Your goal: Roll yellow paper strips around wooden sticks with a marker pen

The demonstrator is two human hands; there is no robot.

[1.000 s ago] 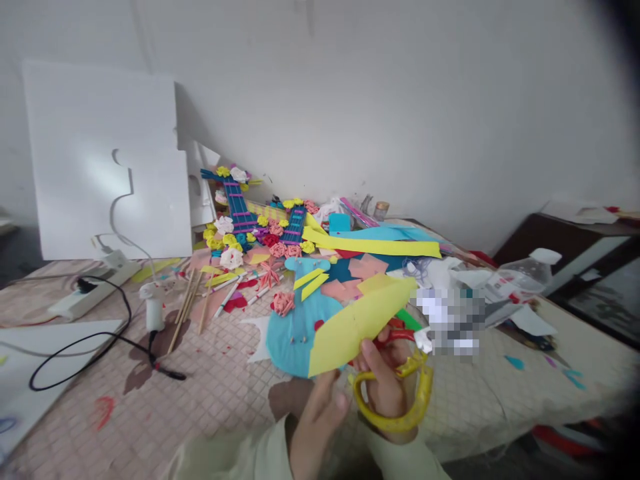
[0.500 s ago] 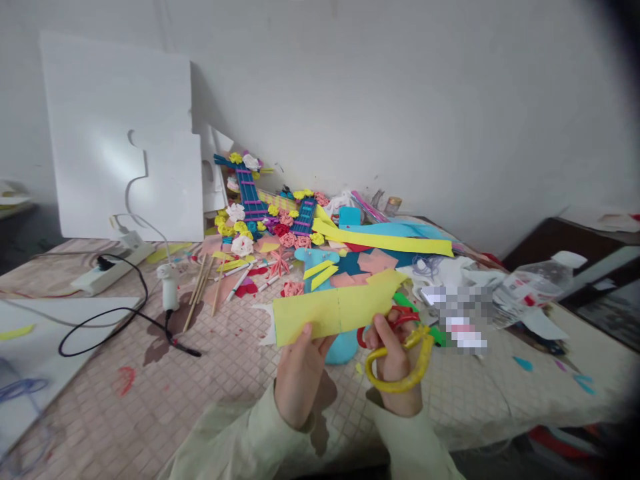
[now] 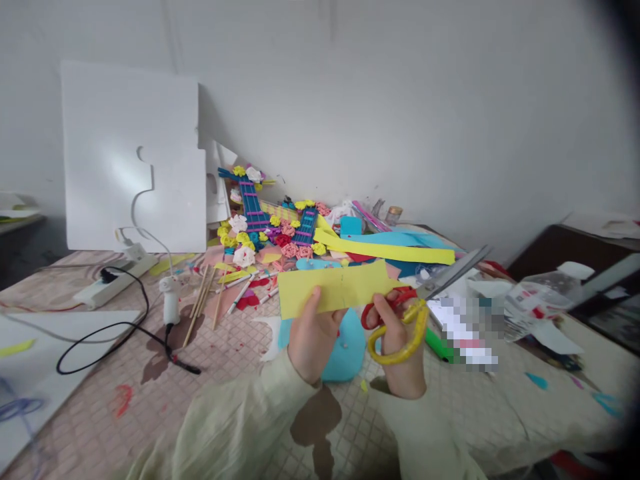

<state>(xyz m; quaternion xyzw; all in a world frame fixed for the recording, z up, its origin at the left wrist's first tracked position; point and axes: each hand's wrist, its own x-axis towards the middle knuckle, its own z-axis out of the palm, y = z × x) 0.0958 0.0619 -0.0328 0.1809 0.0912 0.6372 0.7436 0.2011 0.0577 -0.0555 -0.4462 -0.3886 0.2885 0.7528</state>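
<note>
A strip of yellow paper [image 3: 330,287] with a faint line across its middle is held up over the table. My left hand [image 3: 313,337] pinches its lower edge, thumb in front. My right hand [image 3: 400,353] is closed around scissors [image 3: 400,333] with one red and one yellow handle, and its thumb rests by the paper's right end. The scissors' blades point up and to the right, away from the paper. Below the strip lies a light blue paper shape [image 3: 345,357] on the patterned tablecloth.
A glue gun [image 3: 170,303] with a black cord stands left, near a white power strip [image 3: 115,283] and wooden sticks [image 3: 200,303]. Behind are paper flowers [image 3: 245,257] and yellow strips [image 3: 400,253]. At right lie a green-handled tool [image 3: 440,345] and a plastic bottle [image 3: 545,293].
The yellow strip and both hands have risen slightly in the view. The scissors have turned so that their blades now show plainly, pointing up to the right.
</note>
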